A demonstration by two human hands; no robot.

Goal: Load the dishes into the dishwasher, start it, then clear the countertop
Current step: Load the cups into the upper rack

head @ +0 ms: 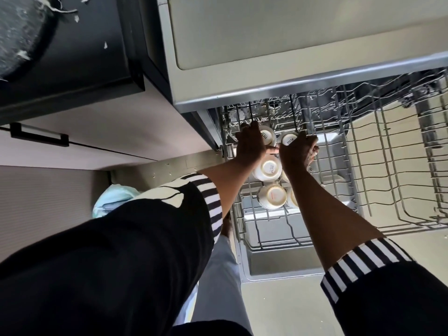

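Reaches both hands into the wire rack (238, 214) of the open dishwasher (278, 263). With the left hand (251, 144), curls fingers over an upturned cup (268, 137) at the rack's far left corner. Sets the right hand (299, 152) against a second cup (288, 140) just beside it, fingers bent, grasp impossible to tell. Has two more upturned cups (268, 169) standing nearer in the same rack.

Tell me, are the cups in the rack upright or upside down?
Upside down: the cups show their printed bases facing up.
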